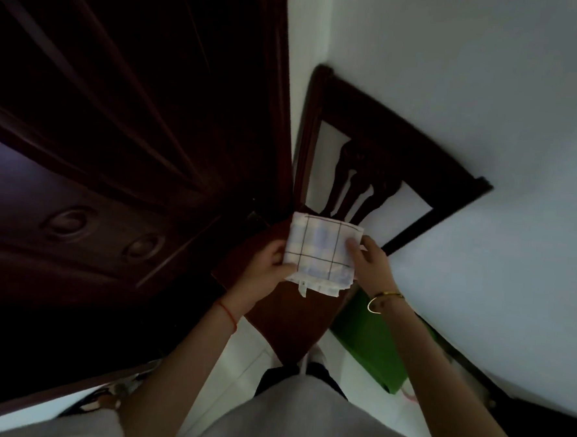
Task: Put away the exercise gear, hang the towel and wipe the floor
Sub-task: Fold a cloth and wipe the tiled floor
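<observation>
A folded white towel (322, 250) with pale blue checks and thin black lines is held between both hands above a dark wooden chair. My left hand (267, 267) grips its left edge, thumb on top. My right hand (367, 262) pinches its right edge with fingers curled over the cloth. A small tag hangs from the towel's lower edge. The chair's brown seat (287, 319) lies under the hands and its carved backrest (360, 175) leans at the white wall.
A dark wooden door (123, 140) fills the left side, close to the chair. A green flat mat or board (374, 345) leans at the wall to the chair's right. White floor tiles (234, 367) show below the seat. White wall (474, 77) fills the right.
</observation>
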A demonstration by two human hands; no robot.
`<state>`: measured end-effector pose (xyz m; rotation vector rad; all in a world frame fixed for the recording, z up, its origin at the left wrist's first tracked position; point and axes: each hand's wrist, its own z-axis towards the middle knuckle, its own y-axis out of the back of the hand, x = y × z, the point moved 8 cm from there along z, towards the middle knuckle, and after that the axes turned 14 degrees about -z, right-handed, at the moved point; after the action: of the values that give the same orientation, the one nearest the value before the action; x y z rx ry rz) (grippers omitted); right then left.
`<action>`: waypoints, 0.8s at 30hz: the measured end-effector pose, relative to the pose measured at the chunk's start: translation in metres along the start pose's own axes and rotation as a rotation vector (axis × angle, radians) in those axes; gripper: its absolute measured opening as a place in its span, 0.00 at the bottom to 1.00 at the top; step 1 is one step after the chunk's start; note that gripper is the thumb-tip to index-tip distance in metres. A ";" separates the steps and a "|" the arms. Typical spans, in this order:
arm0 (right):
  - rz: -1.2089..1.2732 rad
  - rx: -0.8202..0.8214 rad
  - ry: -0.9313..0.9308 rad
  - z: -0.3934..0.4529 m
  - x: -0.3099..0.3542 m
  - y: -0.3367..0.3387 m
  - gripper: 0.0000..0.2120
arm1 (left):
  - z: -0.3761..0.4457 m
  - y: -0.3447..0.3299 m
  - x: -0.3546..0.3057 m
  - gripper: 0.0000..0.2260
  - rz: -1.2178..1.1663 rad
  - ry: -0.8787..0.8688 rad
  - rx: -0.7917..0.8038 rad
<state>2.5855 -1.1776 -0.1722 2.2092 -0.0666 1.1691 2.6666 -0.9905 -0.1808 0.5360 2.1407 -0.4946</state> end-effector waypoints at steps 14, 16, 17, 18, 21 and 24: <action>0.207 -0.069 0.015 -0.108 0.011 0.040 0.11 | -0.093 -0.033 -0.033 0.19 -0.026 -0.091 0.114; 0.225 -0.105 0.022 -0.122 0.010 0.045 0.09 | -0.101 -0.039 -0.033 0.20 -0.012 -0.095 0.139; 0.227 -0.131 0.020 -0.130 0.008 0.048 0.09 | -0.105 -0.042 -0.032 0.20 -0.004 -0.095 0.153; 0.224 -0.159 0.016 -0.137 0.006 0.051 0.09 | -0.108 -0.046 -0.032 0.20 0.002 -0.096 0.168; 0.250 -0.236 -0.013 -0.161 -0.008 0.060 0.08 | -0.118 -0.061 -0.027 0.21 0.036 -0.083 0.233; 0.278 -0.312 -0.058 -0.191 -0.024 0.068 0.08 | -0.128 -0.078 -0.019 0.21 0.065 -0.063 0.309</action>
<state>2.4103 -1.1320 -0.0779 1.9967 -0.5585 1.1499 2.5523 -0.9923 -0.0820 0.7485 1.9904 -0.8021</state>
